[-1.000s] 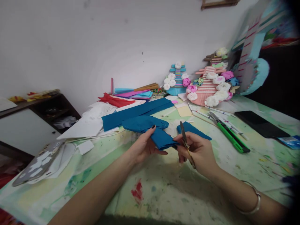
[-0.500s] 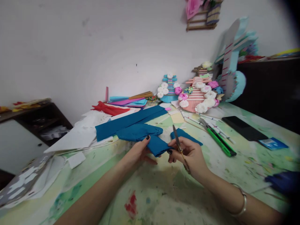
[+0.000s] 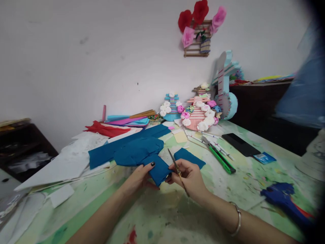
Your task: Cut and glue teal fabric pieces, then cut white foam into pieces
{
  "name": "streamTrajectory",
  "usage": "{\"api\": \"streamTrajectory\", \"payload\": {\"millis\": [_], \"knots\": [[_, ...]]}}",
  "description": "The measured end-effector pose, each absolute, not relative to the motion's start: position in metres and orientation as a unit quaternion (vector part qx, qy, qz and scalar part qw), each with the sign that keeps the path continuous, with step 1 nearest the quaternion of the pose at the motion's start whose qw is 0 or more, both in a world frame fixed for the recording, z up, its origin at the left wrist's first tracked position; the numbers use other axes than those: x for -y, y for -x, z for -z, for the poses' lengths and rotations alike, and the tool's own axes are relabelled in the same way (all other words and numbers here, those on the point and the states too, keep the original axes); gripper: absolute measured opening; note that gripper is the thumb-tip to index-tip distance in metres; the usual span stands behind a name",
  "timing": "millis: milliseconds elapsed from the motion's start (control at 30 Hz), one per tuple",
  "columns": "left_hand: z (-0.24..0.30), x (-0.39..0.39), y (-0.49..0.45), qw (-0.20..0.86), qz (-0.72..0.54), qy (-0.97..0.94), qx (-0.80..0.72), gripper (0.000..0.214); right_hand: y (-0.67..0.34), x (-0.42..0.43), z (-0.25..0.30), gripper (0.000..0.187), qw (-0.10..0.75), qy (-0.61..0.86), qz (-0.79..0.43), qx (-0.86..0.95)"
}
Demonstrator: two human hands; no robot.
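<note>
My left hand point(image 3: 139, 177) pinches a folded piece of blue crepe paper point(image 3: 157, 171) between thumb and fingers. At its right edge, the fingertips of my right hand point(image 3: 191, 179) grip the same piece. A slim pair of scissors point(image 3: 174, 159), blades together, is tucked in that right hand and points up and away. Just behind the held piece lies a crumpled length of blue crepe paper point(image 3: 137, 150). Another small folded blue piece point(image 3: 189, 158) rests on the table beyond my right hand.
To the right are a green utility knife point(image 3: 220, 157), a black phone point(image 3: 240, 144), a blue packet point(image 3: 264, 158) and a blue glue gun point(image 3: 281, 200). Flower-decorated crafts point(image 3: 199, 113) stand at the back. Red crepe paper point(image 3: 108, 128) and white sheets point(image 3: 59, 169) lie left.
The view has swung right and upward, bringing more wall flowers and the glue gun into sight. Both hands keep hold of the blue paper, which is turned slightly more toward me.
</note>
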State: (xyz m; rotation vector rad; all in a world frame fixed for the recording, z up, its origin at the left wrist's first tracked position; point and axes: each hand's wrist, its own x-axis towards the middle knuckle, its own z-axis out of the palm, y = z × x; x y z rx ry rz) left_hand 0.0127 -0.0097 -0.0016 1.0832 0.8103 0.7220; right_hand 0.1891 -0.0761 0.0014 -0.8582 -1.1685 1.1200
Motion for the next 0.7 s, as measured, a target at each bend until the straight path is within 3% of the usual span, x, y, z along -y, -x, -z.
{"api": "streamTrajectory", "payload": {"millis": [700], "knots": [[0.014,0.007,-0.019,0.715,-0.295,-0.506,-0.382,0.055,-0.191,0.075,0.006,0.023,0.622,0.41,-0.389,0.542]]}}
